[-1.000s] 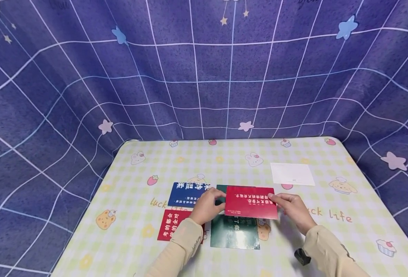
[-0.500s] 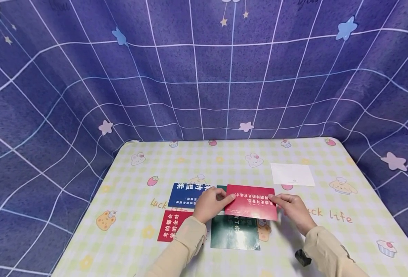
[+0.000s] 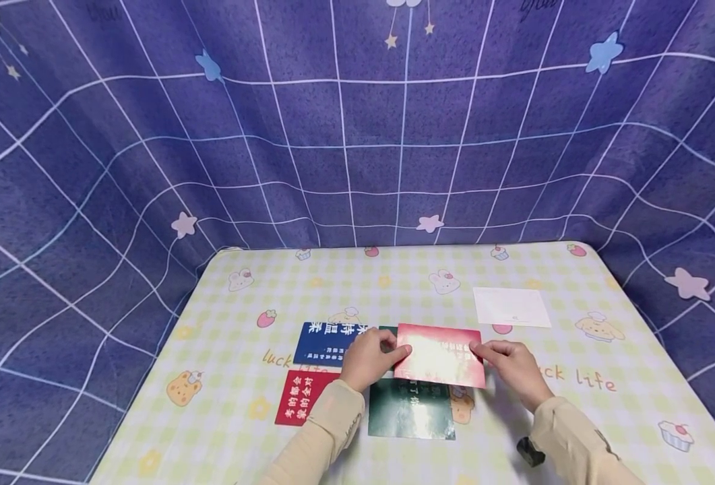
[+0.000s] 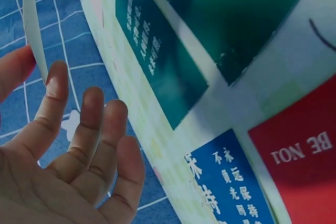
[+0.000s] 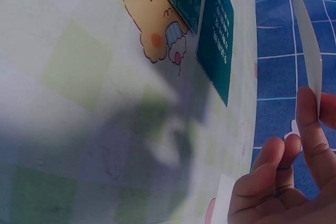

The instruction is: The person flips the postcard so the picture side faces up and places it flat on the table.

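A red card (image 3: 436, 353) with pale lettering, bright with glare in the head view, is held up above the table between both hands. My left hand (image 3: 366, 357) pinches its left edge between thumb and forefinger, the other fingers spread loosely in the left wrist view. At the right edge, my right hand (image 3: 517, 370) pinches it the same way. Both wrist views show the card (image 4: 34, 30) nearly edge-on, its pale back slightly bowed. Beneath it lie two green cards, the nearer one (image 3: 412, 414) and a farther one (image 4: 157, 56) mostly covered in the head view.
A blue card (image 3: 327, 343) and another red card (image 3: 296, 397) lie left of the green ones, partly behind my left arm. Farther back on the right is a white card (image 3: 511, 306). A checked cloth (image 3: 211, 431) covers the table; a purple-blue curtain (image 3: 369, 155) hangs behind.
My left hand has moved right and taken hold of the red card's left edge. The card has tilted, so glare now washes over its lettering. My right hand keeps its grip.
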### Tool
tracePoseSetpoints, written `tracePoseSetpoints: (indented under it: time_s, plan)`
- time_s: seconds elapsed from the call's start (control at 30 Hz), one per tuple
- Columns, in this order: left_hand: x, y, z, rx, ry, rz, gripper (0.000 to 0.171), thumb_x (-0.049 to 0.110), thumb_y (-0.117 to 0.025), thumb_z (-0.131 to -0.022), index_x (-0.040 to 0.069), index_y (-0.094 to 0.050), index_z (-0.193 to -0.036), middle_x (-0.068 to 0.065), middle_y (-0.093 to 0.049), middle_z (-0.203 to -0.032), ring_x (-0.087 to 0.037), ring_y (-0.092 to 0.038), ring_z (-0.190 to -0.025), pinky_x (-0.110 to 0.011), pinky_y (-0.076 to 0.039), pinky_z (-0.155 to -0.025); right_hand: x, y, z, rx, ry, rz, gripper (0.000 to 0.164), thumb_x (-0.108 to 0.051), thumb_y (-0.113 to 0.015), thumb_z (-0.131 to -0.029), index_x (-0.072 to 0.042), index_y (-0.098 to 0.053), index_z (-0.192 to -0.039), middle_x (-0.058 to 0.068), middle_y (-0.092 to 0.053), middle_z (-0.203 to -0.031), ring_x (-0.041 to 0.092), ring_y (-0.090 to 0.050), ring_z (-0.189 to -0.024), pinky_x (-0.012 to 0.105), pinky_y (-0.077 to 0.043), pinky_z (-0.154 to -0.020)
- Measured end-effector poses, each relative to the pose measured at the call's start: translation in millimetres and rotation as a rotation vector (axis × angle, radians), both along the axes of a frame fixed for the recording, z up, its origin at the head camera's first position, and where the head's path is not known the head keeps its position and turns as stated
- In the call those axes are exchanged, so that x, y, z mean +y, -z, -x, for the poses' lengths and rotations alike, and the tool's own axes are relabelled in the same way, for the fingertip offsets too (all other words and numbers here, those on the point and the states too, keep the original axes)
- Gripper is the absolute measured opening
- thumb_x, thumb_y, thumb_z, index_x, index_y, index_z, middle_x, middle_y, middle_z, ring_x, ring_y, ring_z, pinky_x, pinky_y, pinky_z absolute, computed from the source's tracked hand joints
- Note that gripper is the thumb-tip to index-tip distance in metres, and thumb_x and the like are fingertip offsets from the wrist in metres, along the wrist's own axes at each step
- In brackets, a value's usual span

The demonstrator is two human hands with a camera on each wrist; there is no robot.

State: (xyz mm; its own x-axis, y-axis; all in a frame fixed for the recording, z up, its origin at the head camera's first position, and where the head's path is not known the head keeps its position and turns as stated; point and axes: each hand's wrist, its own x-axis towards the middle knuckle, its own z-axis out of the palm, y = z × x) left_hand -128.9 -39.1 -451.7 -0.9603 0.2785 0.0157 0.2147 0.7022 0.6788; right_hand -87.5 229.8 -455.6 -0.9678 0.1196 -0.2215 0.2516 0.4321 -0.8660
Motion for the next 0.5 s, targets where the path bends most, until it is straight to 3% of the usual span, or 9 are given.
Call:
tracePoseSetpoints:
  time_s: [0.1,0.33,0.5]
  plan:
    - [-2,-2.6,2.5,0.015,-0.003,0.005,0.026,0.036,-0.077,-0.091,0.017,-0.065,-0.078,0.003,-0.055,-0.08,-0.013,-0.049,-0.067,-0.031,-0.042,-0.062,-2,-1.5,3.3,0.01,-0.01,-0.022,0.037,-0.041,-0.067,-0.098,-0.006,-0.075,-0.091,0.005,-0.069,-0.105,0.025,-0.055,-0.103,0.041,-0.04,-0.091]
    - [-10,-7.8,12.1,0.017,-0.03,0.03,0.029,0.038,-0.076,-0.092,0.017,-0.062,-0.075,0.002,-0.06,-0.084,-0.014,-0.052,-0.068,-0.031,-0.043,-0.062,-11,-9.4,14.0,0.016,-0.028,-0.016,0.041,-0.045,-0.068,-0.096,-0.006,-0.077,-0.094,0.013,-0.069,-0.121,0.036,-0.055,-0.124,0.054,-0.038,-0.104]
    - [-18,-9.7,19.6,0.001,-0.064,0.036,0.028,0.038,-0.076,-0.091,0.017,-0.065,-0.076,-0.001,-0.065,-0.09,-0.015,-0.055,-0.072,-0.033,-0.046,-0.065,-21,-15.4,23.7,0.035,-0.042,-0.033,0.038,-0.042,-0.069,-0.096,-0.005,-0.078,-0.093,0.016,-0.069,-0.121,0.037,-0.055,-0.123,0.056,-0.037,-0.104]
